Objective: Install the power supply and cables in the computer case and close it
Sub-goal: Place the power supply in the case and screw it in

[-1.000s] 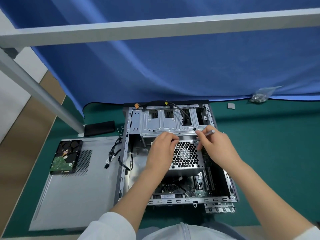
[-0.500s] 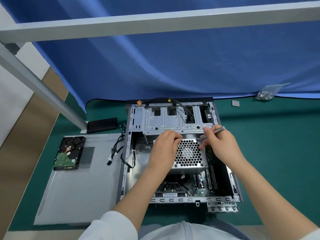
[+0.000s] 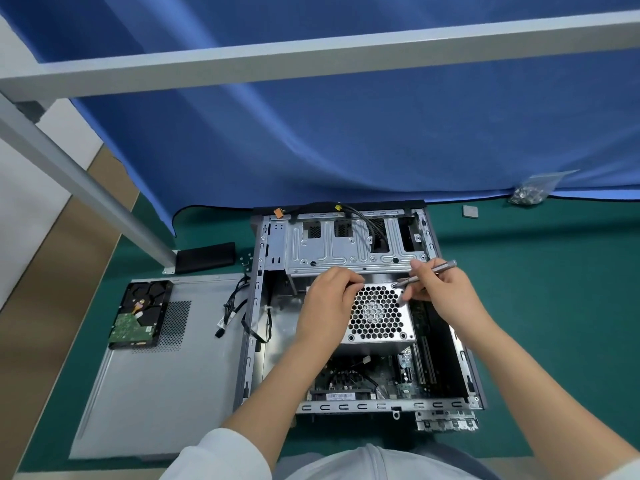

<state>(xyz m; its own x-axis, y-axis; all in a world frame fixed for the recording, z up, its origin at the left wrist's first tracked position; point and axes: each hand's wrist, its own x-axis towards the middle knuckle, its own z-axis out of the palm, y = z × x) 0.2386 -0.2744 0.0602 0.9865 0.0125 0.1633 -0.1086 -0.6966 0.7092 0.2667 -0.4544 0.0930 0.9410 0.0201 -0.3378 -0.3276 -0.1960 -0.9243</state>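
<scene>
Power supply (image 3: pixel 377 315), silver box with honeycomb fan grille, sits inside open computer case (image 3: pixel 460 355) mid-mat, tight under drive cage (image 3: pixel 346 251). Green mat (image 3: pixel 554 306) open to the right; side panel (image 3: pixel 156 375) crowds left edge. Left hand (image 3: pixel 327 306) curls over the supply's far-left corner. Right hand (image 3: pixel 446 292) pinches screwdriver (image 3: pixel 427 271), tip at far-right screw. Screwdriver now tilts flatter than before.

White short sleeves (image 3: pixel 221 455); bare forearms
</scene>
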